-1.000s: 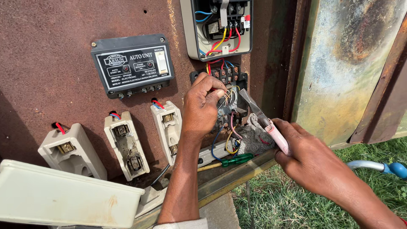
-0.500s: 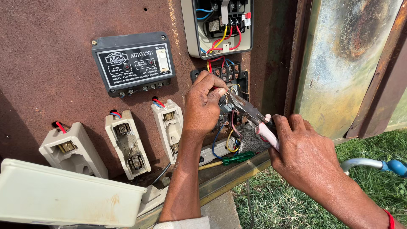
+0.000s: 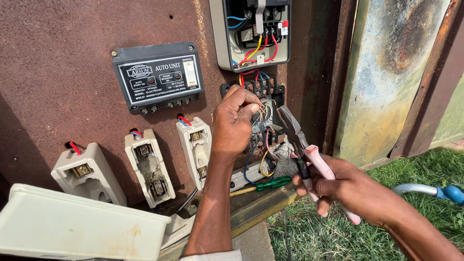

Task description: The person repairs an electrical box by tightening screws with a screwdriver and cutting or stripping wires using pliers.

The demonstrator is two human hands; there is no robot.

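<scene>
My left hand (image 3: 235,121) is raised against a rusty metal panel (image 3: 58,72) and pinches thin bare wire strands (image 3: 262,112) beside a black terminal block (image 3: 261,87). My right hand (image 3: 348,188) grips pink-handled pliers (image 3: 300,145) by the handles. Their grey jaws point up toward the wires, a little to the right of my left fingers and not touching them. Coloured wires (image 3: 263,162) hang below the block.
A black control box (image 3: 158,77) and an open grey switch box (image 3: 251,34) hang on the panel. Three white fuse holders (image 3: 145,166) sit lower left. A green-handled screwdriver (image 3: 266,184) lies on the ledge. A white lid (image 3: 72,227) is bottom left; grass lies at right.
My right hand has dropped and drawn back with the pliers, which were close against the wires. My left hand stays at the wires, its fingers pinched tighter on the strands.
</scene>
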